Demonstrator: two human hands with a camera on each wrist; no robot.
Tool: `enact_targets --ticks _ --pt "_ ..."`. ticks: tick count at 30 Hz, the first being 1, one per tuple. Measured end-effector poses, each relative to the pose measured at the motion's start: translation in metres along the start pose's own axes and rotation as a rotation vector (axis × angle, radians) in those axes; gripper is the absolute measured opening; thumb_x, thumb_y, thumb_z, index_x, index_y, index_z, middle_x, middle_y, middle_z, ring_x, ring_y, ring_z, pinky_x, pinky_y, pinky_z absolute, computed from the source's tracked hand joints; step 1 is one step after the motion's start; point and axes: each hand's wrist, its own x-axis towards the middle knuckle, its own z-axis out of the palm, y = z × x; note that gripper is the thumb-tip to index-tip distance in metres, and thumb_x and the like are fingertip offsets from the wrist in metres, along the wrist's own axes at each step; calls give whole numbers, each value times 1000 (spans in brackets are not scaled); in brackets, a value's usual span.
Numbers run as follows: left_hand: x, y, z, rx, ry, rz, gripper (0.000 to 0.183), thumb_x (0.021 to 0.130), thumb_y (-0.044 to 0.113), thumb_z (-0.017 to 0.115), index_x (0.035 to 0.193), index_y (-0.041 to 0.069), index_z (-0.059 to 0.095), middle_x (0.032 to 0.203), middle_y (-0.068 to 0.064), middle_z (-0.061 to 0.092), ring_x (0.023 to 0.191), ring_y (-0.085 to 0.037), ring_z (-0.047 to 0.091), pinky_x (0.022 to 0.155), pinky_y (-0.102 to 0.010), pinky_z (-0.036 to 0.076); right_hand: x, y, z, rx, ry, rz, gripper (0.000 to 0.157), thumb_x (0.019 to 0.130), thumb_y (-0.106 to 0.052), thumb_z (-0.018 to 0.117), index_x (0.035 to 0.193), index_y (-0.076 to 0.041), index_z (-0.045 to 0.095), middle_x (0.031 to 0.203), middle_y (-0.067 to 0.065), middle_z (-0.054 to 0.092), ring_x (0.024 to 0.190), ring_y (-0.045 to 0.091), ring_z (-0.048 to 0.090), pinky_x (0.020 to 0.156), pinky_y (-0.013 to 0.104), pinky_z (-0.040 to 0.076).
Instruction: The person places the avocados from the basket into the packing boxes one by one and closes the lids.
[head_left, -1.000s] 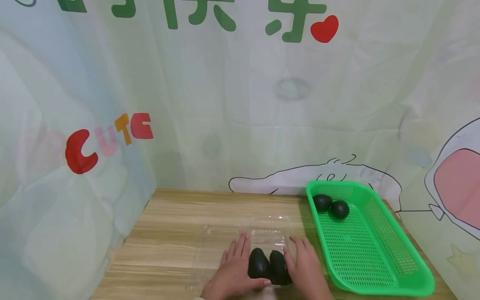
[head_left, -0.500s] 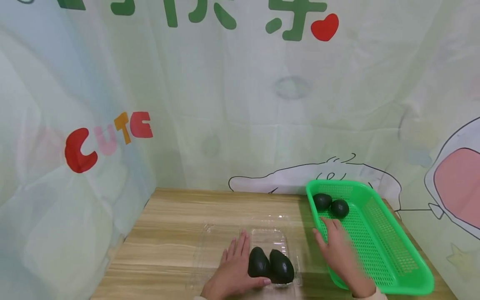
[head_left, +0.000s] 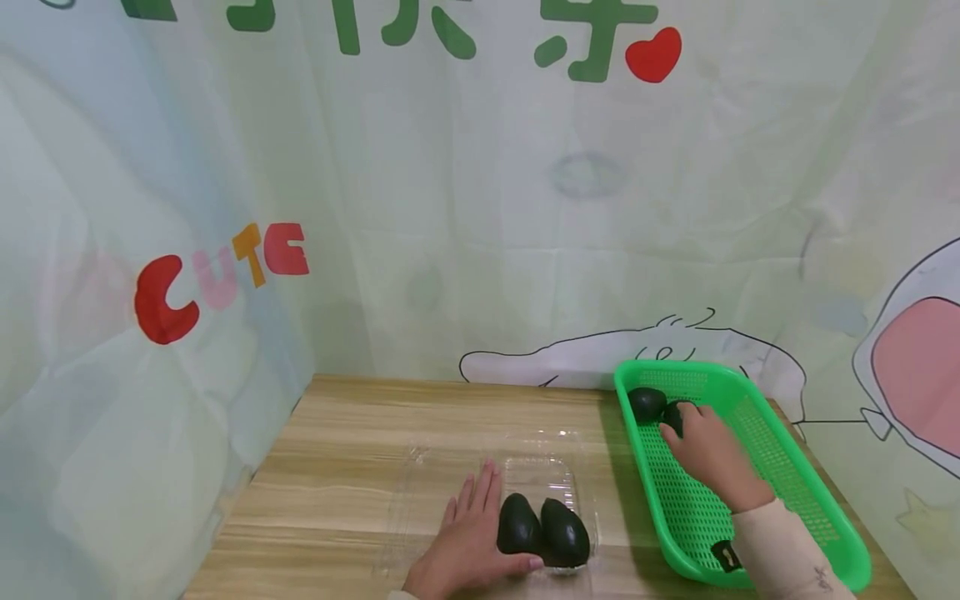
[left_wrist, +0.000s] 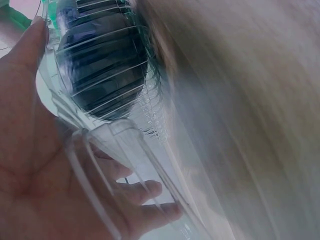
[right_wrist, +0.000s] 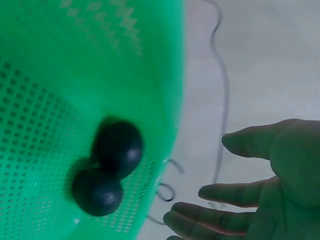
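Two avocados (head_left: 564, 533), near-black, glossy, egg-shaped, sitting in clear tray (head_left: 536, 473)! Left grip (head_left: 471, 537) alongside, fingers straight; right grip (head_left: 708, 450) spread, at dark basket avocado (head_left: 674, 418).

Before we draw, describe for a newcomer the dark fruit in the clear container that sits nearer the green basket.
In the head view, find the green basket on the right of the wooden table. Left of it lies a clear container. In that, pick the dark, egg-shaped fruit nearer the basket; its lookalike lies to its left, beside the left hand.
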Motion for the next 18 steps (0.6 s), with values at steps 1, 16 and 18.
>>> enact_targets --ticks 1,16,18 --pt "0 0 0 0 0 0 131 62 87 56 155 11 3 162 -12 -1 145 -42 11 110 -65 19 4 4 1 -3 -16 9 53 96 -23 54 126 20 45 117 42 49 103 54 53 79 59 47" --pt "1 -1 0 0 -2 -2 131 62 87 56 155 11 5 162 -12 -1 145 -42 10 109 -66 19 47 33 8 -45 -111 67 57 98 -25 48 129 22 38 121 46 43 105 58 48 78 62 46" --pt "0 -2 0 -5 -2 0 131 62 87 56 155 12 4 162 -11 -1 145 -42 11 109 -66 19 50 34 10 -43 -123 87 58 98 -26 47 131 21 37 124 46 40 107 58 47 79 63 45"
